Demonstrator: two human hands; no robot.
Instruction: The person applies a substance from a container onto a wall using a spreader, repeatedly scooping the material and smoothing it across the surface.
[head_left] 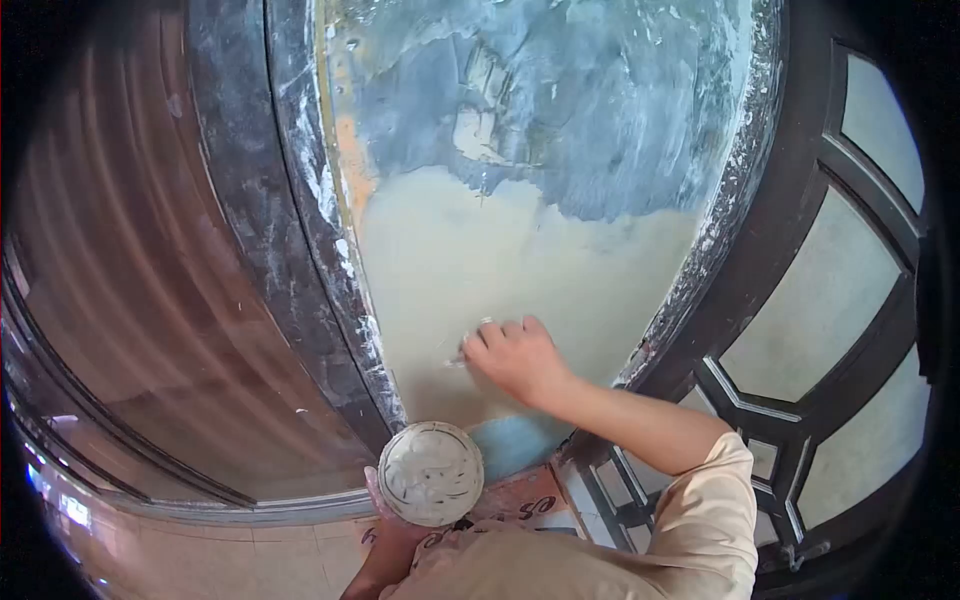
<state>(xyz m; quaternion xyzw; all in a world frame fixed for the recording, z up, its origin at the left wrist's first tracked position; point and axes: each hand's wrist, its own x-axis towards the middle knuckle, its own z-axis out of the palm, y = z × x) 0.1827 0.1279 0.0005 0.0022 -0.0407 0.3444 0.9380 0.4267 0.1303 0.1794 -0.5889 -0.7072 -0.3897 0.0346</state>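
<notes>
My left hand (374, 492) grips a round tub (388, 450) from its left side and below. Pale, wet putty (432, 472) fills it to near the rim. Higher up, my right hand (515, 355) is curled against the wall, its fingers closed on a putty knife (456, 362). Only slim, whitish edges of that tool show past the fingers, and its handle is hidden. Around this hand the wall's lower part (430, 260) wears a smooth cream coat. Above a ragged line the wall surface (620, 120) is blue-grey and streaked.
A dark door frame (300, 200) splashed with white borders the wall on the left, beside a brown glossy panel (130, 250). To the right stands a dark door (800, 250) with pale panes. Printed sheeting (535, 500) lies on the floor below.
</notes>
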